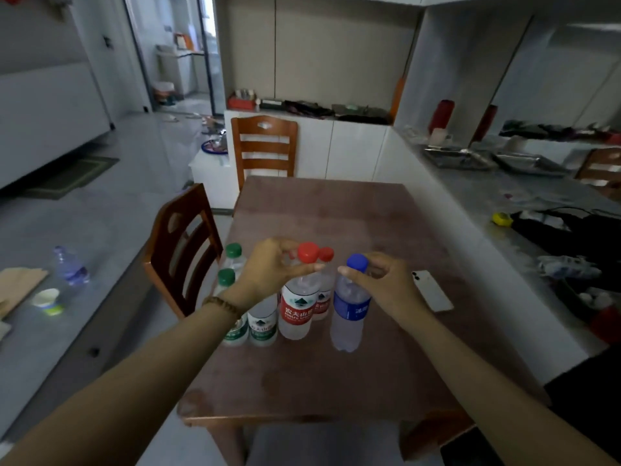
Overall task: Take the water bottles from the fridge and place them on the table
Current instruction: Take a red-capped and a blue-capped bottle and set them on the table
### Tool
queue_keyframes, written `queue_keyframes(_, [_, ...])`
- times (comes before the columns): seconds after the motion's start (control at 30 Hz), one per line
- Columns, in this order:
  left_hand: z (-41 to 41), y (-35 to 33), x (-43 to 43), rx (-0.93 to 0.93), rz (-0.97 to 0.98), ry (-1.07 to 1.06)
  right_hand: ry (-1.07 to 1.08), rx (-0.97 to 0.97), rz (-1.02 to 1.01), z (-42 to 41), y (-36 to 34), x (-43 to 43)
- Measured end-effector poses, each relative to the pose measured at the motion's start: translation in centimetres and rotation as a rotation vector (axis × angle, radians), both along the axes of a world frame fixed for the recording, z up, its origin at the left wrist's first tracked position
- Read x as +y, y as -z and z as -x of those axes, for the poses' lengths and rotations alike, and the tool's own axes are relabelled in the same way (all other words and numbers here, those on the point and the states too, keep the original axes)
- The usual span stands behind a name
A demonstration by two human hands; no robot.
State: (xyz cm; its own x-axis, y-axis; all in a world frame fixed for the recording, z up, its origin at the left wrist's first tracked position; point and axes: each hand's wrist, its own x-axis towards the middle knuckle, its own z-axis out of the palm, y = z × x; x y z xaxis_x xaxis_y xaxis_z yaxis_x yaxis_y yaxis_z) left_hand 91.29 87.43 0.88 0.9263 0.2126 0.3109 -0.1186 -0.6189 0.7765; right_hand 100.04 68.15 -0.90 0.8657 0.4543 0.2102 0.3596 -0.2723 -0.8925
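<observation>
Several water bottles stand together on the brown wooden table (336,213). My left hand (272,267) pinches the neck of a red-capped, red-labelled bottle (297,312) just under its cap. A second red-capped bottle (324,302) stands right behind it. My right hand (386,284) holds the neck of a blue-capped, blue-labelled bottle (349,314), which stands to the right of the red ones. Green-labelled bottles (262,326) are clustered at the table's left edge, partly hidden by my left wrist. Two green caps (233,251) show above it.
A white phone (433,290) lies on the table to the right of my right hand. Wooden chairs stand at the far end (263,146) and the left side (183,243). A cluttered grey counter (504,196) runs along the right. On the left surface are a bottle (70,265) and a cup (45,297).
</observation>
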Motion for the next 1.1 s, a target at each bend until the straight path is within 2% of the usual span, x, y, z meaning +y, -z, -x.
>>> queue_keyframes(0.23, [-1.5,3.0,1.2,0.092,-0.094,-0.047,0.017,0.046,0.001,-2.3,4.7,2.3])
queue_keyframes(0.5, [-2.8,5.3,2.8,0.208,-0.199,-0.034,0.049,0.065,-0.02,-3.1,6.8,4.1])
queue_keyframes(1.1, [-3.4,7.4,3.2,0.275,-0.352,-0.03,0.099,0.143,-0.06,-2.4,9.2,5.4])
